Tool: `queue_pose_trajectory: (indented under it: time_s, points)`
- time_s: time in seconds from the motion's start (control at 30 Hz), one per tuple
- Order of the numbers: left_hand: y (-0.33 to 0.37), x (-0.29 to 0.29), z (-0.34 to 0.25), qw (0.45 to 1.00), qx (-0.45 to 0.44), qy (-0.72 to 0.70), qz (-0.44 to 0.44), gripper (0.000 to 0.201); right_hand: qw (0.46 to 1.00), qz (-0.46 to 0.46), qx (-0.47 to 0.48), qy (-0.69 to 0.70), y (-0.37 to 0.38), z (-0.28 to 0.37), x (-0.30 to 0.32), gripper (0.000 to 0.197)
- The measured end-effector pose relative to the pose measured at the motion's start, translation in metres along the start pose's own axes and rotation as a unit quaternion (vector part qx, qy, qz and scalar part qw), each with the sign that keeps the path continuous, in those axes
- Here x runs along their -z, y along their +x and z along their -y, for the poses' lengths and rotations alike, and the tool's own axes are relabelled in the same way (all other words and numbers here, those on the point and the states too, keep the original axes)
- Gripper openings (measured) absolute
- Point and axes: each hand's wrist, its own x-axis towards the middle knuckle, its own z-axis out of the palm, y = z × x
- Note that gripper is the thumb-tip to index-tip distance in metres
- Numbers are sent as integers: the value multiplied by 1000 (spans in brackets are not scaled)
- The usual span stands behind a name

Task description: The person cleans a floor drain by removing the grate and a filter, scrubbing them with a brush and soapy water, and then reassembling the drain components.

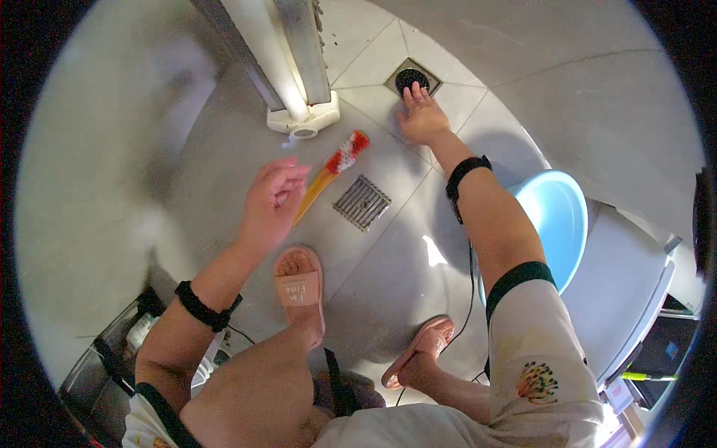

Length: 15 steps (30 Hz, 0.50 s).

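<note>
My right hand [424, 122] reaches forward with its fingers stretched out and the thumb apart. Its fingertips are at the round black insert of a floor drain [412, 75] set in a square metal frame; whether they press on it cannot be told. My left hand [275, 200] hovers above the floor, fingers loosely bent and nothing visible in them. Beside it lies a brush [345, 153] with red and white bristles and a yellow handle, whose near part passes behind the hand. A square slotted metal drain grate [362, 203] rests on the tiles between my hands.
A light blue basin [556, 224] stands right of my right forearm, next to a grey-white lidded appliance [624, 280]. A white and grey post with a plastic foot [302, 119] rises ahead. A black cable [469, 299] runs by my right slipper [422, 351]. Walls curve in on both sides.
</note>
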Motion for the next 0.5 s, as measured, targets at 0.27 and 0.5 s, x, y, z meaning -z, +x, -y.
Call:
queue_pose_trajectory:
  time_s: [0.27,0.5]
  points:
    - [1,-8,-15,1000,7,5,27,23,980,-94,5,173,-42,22,9,78]
    - [6,-5,-13,1000,-4,22,14,23,983,-55,55,168,-174,100,-27,85]
